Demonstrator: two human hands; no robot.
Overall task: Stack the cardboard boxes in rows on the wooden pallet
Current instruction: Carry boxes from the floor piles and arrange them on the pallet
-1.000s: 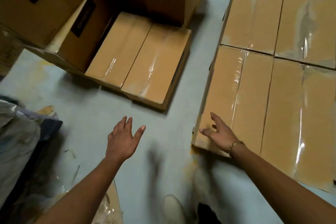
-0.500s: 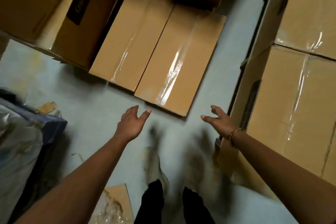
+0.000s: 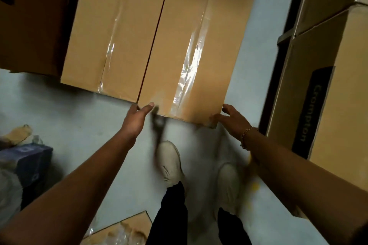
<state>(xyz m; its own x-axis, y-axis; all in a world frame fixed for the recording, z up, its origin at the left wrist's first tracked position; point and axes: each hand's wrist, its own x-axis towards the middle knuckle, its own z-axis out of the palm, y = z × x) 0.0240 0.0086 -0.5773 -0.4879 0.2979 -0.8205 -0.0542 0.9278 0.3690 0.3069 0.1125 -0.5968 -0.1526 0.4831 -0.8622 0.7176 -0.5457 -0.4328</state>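
Two taped cardboard boxes are set side by side at 12 o'clock on a pale grey floor (image 3: pixel 59 117): left-hand box (image 3: pixel 111 36), right-hand box (image 3: pixel 189 51). The right-hand box is met at its near corners. Left hand (image 3: pixel 134 120): fingers straight, thumb laid over the near-left corner, nothing clasped. Right hand (image 3: pixel 232 120): fingers spread and loose, touching the near-right corner; bracelet (image 3: pixel 247 135) at the wrist. Stacked boxes (image 3: pixel 342 49) are noted at 3 o'clock, their black label (image 3: pixel 311 109) reading "Crompton". White shoes (image 3: pixel 171 162) at 6 o'clock, blue carton (image 3: pixel 25 157) at 8 o'clock
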